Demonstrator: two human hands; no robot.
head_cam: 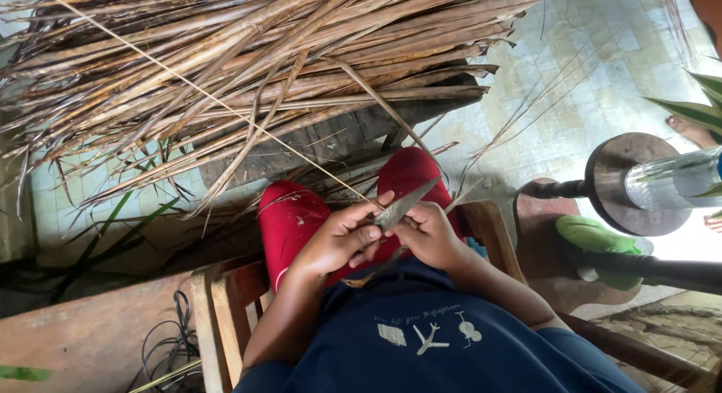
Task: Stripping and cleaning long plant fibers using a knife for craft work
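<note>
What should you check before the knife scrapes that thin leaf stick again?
1. Right hand grips the knife: ok.
2. Left hand pinches the thin leaf midrib: ok.
3. Left thumb clear of the blade edge: not ok, it lies right beside it.
4. Blade points away from the body: ok.
5. Blade sharpness: cannot tell.
6. Dry palm leaves within reach: ok, piled just ahead of the knees.

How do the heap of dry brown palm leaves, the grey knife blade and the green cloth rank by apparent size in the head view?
1. Heap of dry brown palm leaves, far the largest.
2. Green cloth.
3. Grey knife blade, narrower, though partly hidden by the hands.
</note>
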